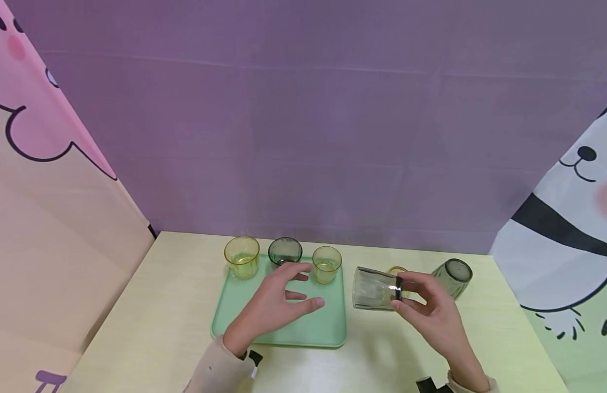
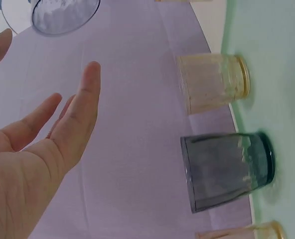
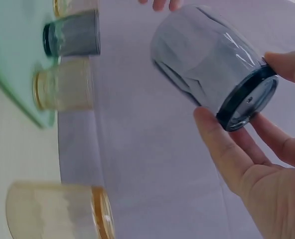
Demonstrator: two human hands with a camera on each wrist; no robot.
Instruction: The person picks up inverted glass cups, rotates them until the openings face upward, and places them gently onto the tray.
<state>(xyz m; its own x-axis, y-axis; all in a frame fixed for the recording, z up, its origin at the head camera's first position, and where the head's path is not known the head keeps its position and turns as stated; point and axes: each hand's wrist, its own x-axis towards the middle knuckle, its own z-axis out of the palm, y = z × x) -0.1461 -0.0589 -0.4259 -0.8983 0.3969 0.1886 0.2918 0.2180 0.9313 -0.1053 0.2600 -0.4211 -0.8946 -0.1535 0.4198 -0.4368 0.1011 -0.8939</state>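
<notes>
My right hand [image 1: 435,315] pinches the thick base of a grey drinking glass [image 1: 374,288] between thumb and fingers. The glass lies sideways in the air, its mouth facing left. Over the green tray [image 1: 303,330] my left hand [image 1: 274,305] holds nothing, fingers spread and pointing toward the held glass. Along the tray's back stand three upright glasses: a yellow one [image 1: 242,259], a dark grey one [image 2: 227,169] and another yellow one [image 1: 327,266]. Behind my right hand, a yellow glass [image 3: 58,211] stands upside down, mostly hidden in the head view.
Another grey glass [image 1: 453,277] stands upside down at the right of the pale table [image 1: 151,322]. A purple cloth wall [image 1: 323,136] rises behind the table, with printed cloth panels on the left and right sides.
</notes>
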